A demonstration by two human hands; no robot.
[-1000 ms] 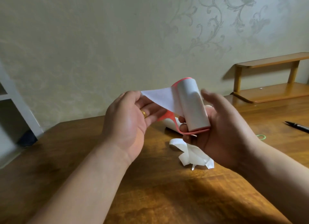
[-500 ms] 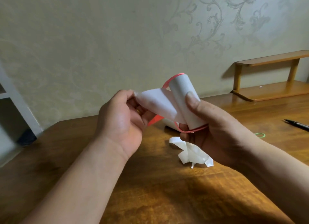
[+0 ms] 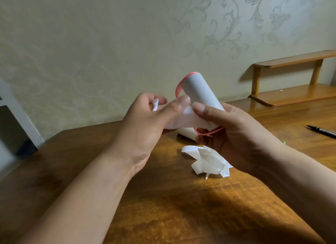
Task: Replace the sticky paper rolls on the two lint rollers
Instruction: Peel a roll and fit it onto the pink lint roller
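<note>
Roller (image 3: 200,93) in right hand (image 3: 236,136) — sheet (image 3: 182,119), left hand (image 3: 143,127)

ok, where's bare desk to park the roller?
Widest bare wood: the desk left of the left hand, out to its edge. Also the near strip between both forearms, this side of the crumpled paper. Crowded: under the hands, where a white roll lies; pen right of the right hand.

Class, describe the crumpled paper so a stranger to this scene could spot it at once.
Start at the wooden desk by the patterned wall. Near its middle, just below the right hand, lies the crumpled paper. Unlike the smooth roll held above it, it is creased and lies loose on the wood.
</note>
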